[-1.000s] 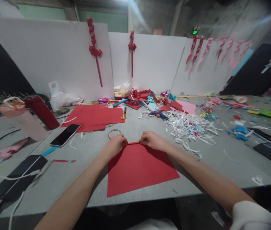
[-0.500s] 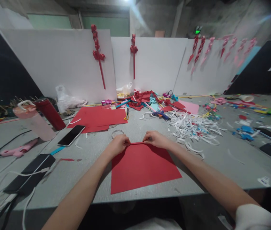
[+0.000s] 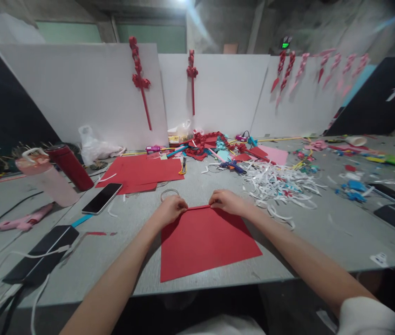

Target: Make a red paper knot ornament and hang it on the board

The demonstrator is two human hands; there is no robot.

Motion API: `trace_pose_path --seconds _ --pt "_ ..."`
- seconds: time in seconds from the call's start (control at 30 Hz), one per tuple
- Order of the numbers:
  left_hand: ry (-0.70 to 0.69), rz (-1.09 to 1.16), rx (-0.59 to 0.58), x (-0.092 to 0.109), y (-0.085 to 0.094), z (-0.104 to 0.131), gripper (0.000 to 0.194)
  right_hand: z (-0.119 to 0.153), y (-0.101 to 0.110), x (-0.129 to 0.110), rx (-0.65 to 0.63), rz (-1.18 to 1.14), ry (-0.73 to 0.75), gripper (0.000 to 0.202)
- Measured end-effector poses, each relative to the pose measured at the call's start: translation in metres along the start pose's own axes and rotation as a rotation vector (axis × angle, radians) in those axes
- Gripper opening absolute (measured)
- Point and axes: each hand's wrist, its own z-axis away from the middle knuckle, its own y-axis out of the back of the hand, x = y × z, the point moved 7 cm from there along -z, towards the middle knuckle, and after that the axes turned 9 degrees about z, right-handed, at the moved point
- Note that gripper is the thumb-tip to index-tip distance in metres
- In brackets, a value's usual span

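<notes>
A red sheet of paper (image 3: 209, 244) lies flat on the grey table in front of me, its far edge rolled into a narrow tube. My left hand (image 3: 171, 209) pinches the left end of that rolled edge. At the opposite end my right hand (image 3: 228, 202) grips the roll between thumb and fingers. The stretch of roll between both hands shows as a thin red strip. A thin metal ring (image 3: 168, 192) lies just behind my left hand, partly hidden by it.
More red sheets (image 3: 138, 170) lie at the back left with a yellow cutter (image 3: 182, 166). A phone (image 3: 102, 198), pink bottle (image 3: 49, 179), red flask (image 3: 71, 167) and black power strip (image 3: 42, 256) stand left. White paper shreds (image 3: 283, 184) and a blue glue gun (image 3: 233, 166) lie right.
Both hands stay on the rolled edge, with my fingers shifting slightly; a little more of the roll shows between them. The whole view has drifted slightly.
</notes>
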Motion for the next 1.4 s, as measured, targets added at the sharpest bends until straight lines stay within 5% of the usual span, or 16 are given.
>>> trace_pose_path --seconds 0.53,0.8,1.1,1.4 --pt "0.023 0.002 0.005 0.004 0.001 0.001 0.016 0.005 0.005 -0.008 0.071 0.097 0.069 0.019" --pt "0.060 0.066 0.029 0.002 0.002 0.001 0.015 -0.002 -0.001 -0.003 0.073 0.080 -0.012 0.013" --pt "-0.118 -0.027 -0.032 0.016 0.004 0.006 0.017 0.000 0.003 -0.016 0.086 0.229 0.051 0.010" --pt "-0.143 0.053 -0.032 0.007 0.003 0.005 0.022 0.000 0.003 -0.016 0.105 0.232 0.079 0.012"
